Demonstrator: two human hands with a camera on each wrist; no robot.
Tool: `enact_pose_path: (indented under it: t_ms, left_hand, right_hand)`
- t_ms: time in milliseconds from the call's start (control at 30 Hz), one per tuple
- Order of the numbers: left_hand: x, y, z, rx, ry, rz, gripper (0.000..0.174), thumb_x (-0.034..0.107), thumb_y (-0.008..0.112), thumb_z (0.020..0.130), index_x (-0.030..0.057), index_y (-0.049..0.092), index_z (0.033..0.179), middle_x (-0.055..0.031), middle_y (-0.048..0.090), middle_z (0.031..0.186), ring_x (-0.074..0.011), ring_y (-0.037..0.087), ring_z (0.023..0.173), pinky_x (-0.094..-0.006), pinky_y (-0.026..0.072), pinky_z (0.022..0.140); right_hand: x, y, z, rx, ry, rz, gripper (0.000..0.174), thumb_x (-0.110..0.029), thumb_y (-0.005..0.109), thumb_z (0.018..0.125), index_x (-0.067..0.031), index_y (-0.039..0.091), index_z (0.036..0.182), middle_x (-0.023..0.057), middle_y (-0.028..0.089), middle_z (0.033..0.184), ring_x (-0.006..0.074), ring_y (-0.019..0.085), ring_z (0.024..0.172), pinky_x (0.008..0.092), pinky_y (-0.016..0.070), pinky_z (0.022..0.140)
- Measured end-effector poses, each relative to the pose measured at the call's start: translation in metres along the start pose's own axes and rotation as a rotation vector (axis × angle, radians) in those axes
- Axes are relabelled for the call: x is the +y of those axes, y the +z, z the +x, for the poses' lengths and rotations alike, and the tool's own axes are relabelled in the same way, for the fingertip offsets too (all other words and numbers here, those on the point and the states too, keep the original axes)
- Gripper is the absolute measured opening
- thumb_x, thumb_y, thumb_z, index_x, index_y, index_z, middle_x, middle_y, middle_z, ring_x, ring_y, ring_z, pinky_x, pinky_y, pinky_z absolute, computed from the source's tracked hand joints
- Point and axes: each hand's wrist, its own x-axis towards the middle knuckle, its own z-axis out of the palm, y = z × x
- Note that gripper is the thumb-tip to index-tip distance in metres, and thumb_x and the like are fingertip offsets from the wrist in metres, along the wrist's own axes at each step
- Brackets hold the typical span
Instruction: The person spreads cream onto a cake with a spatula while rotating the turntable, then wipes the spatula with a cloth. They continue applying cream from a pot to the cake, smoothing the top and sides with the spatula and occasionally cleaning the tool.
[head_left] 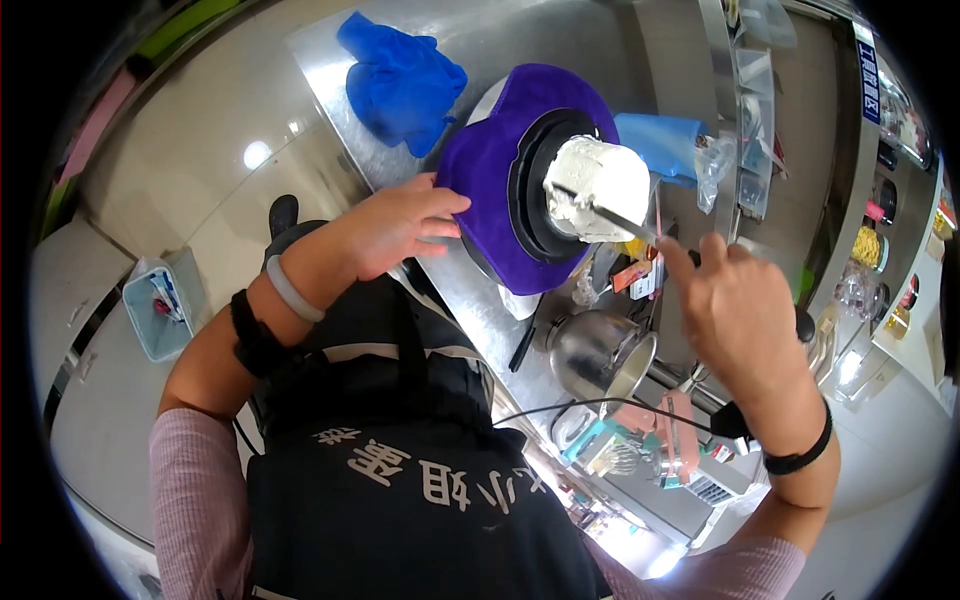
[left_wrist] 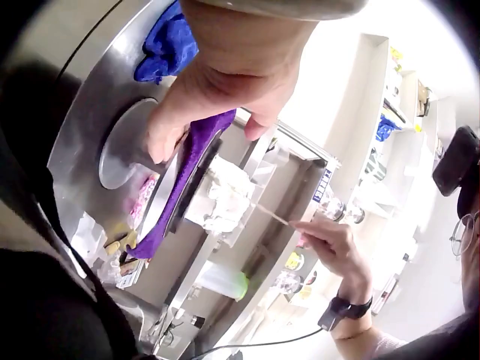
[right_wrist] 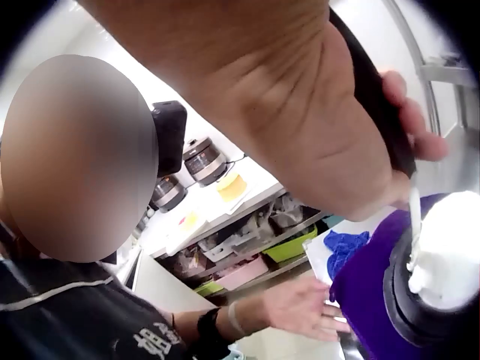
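Observation:
A cake point(head_left: 615, 185) coated in white cream stands on a round black base point(head_left: 530, 190). Purple cloth point(head_left: 480, 165) lies under the base, over a cake turntable whose round metal foot point(left_wrist: 124, 146) shows in the left wrist view. My left hand point(head_left: 400, 228) is at the turntable's near rim, fingertips against the purple cloth and fingers fairly straight. In my right hand point(head_left: 740, 310) I grip the dark handle point(right_wrist: 375, 105) of a palette knife point(head_left: 625, 222). Its blade lies across the cream, where the surface looks rough.
A crumpled blue cloth point(head_left: 400, 80) lies on the steel table point(head_left: 500, 30) to the left. A metal bowl point(head_left: 590, 360) and a dark-handled tool point(head_left: 523, 345) are to the right of the turntable. Behind it lies a blue bag point(head_left: 660, 145), below shelves with clear bins point(head_left: 755, 130).

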Motion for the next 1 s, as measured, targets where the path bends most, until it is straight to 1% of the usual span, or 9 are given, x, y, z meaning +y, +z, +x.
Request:
enact_pose_path:
  t_ms: [133, 200, 300, 400, 533, 633, 733, 900, 1000]
  left_hand:
    - [0.004, 0.006, -0.003, 0.059, 0.088, 0.039, 0.043, 0.025, 0.058, 0.090, 0.0084, 0.043, 0.127, -0.0076, 0.049, 0.123, -0.0261, 0.046, 0.123, -0.0421, 0.0383, 0.100]
    - [0.001, 0.005, -0.001, -0.018, -0.031, 0.125, 0.055, 0.026, 0.056, 0.091, 0.0079, 0.036, 0.139, -0.0082, 0.046, 0.133, -0.0259, 0.044, 0.125, -0.0420, 0.0369, 0.102]
    - [0.001, -0.005, 0.003, -0.106, 0.032, 0.179, 0.061, 0.028, 0.054, 0.093, 0.0075, 0.029, 0.144, -0.0086, 0.043, 0.139, -0.0266, 0.041, 0.128, -0.0423, 0.0344, 0.104]
    - [0.013, 0.009, -0.009, -0.009, 0.031, 0.145, 0.061, 0.028, 0.053, 0.093, 0.0069, 0.028, 0.145, -0.0090, 0.043, 0.139, -0.0264, 0.042, 0.127, -0.0417, 0.0325, 0.105]
    - [-0.003, 0.002, -0.001, -0.017, -0.094, 0.139, 0.060, 0.028, 0.052, 0.094, 0.0058, 0.029, 0.144, -0.0096, 0.046, 0.137, -0.0244, 0.044, 0.126, -0.0407, 0.0314, 0.106]
    - [0.001, -0.006, -0.003, -0.162, 0.088, 0.291, 0.060, 0.028, 0.052, 0.093, 0.0065, 0.030, 0.144, -0.0083, 0.049, 0.134, -0.0214, 0.046, 0.125, -0.0385, 0.0316, 0.105]
    - [0.006, 0.006, -0.007, 0.030, 0.061, 0.084, 0.060, 0.029, 0.052, 0.092, 0.0070, 0.031, 0.144, -0.0068, 0.052, 0.131, -0.0201, 0.047, 0.123, -0.0371, 0.0327, 0.103]
    - [-0.001, -0.005, 0.003, -0.047, 0.009, 0.060, 0.059, 0.030, 0.052, 0.092, 0.0074, 0.032, 0.143, -0.0068, 0.051, 0.131, -0.0203, 0.047, 0.122, -0.0393, 0.0302, 0.105]
    - [-0.001, 0.000, 0.001, 0.055, 0.033, 0.060, 0.057, 0.029, 0.052, 0.093, 0.0082, 0.033, 0.142, -0.0069, 0.050, 0.132, -0.0213, 0.046, 0.122, -0.0407, 0.0292, 0.106]
  right_hand:
    - [0.004, 0.007, -0.003, 0.098, -0.037, -0.076, 0.035, -0.016, 0.063, 0.075, -0.0068, 0.066, 0.109, 0.0068, 0.056, 0.075, 0.0189, 0.057, 0.067, 0.0294, 0.0468, 0.055]
    - [0.010, 0.009, -0.001, 0.218, -0.019, -0.174, 0.035, -0.016, 0.063, 0.075, -0.0077, 0.067, 0.109, 0.0057, 0.056, 0.078, 0.0186, 0.057, 0.068, 0.0296, 0.0465, 0.055]
    - [0.002, 0.014, -0.010, 0.133, 0.008, -0.103, 0.036, -0.015, 0.060, 0.076, -0.0100, 0.066, 0.110, 0.0036, 0.053, 0.077, 0.0181, 0.056, 0.069, 0.0294, 0.0457, 0.056]
    - [-0.004, 0.020, -0.015, 0.096, -0.001, -0.116, 0.038, -0.013, 0.058, 0.076, -0.0115, 0.065, 0.113, 0.0031, 0.051, 0.075, 0.0179, 0.056, 0.070, 0.0289, 0.0449, 0.055]
    - [0.006, 0.021, -0.013, 0.245, 0.018, -0.189, 0.038, -0.014, 0.059, 0.075, -0.0102, 0.065, 0.112, 0.0037, 0.050, 0.075, 0.0174, 0.055, 0.067, 0.0285, 0.0445, 0.052]
    - [-0.006, 0.025, -0.024, 0.064, 0.047, -0.068, 0.036, -0.012, 0.058, 0.076, -0.0113, 0.066, 0.111, 0.0027, 0.049, 0.078, 0.0167, 0.053, 0.073, 0.0287, 0.0430, 0.055]
    - [-0.004, 0.027, -0.018, 0.290, -0.001, -0.173, 0.036, -0.011, 0.058, 0.076, -0.0111, 0.066, 0.111, 0.0037, 0.050, 0.076, 0.0178, 0.055, 0.068, 0.0284, 0.0444, 0.052]
    - [0.002, 0.030, -0.021, 0.122, 0.062, -0.001, 0.039, -0.012, 0.059, 0.074, -0.0107, 0.065, 0.113, 0.0032, 0.049, 0.076, 0.0176, 0.053, 0.070, 0.0295, 0.0443, 0.055]
    - [-0.003, 0.022, -0.020, 0.217, 0.016, -0.076, 0.040, -0.009, 0.059, 0.074, -0.0108, 0.063, 0.114, 0.0044, 0.050, 0.076, 0.0186, 0.055, 0.070, 0.0305, 0.0462, 0.055]
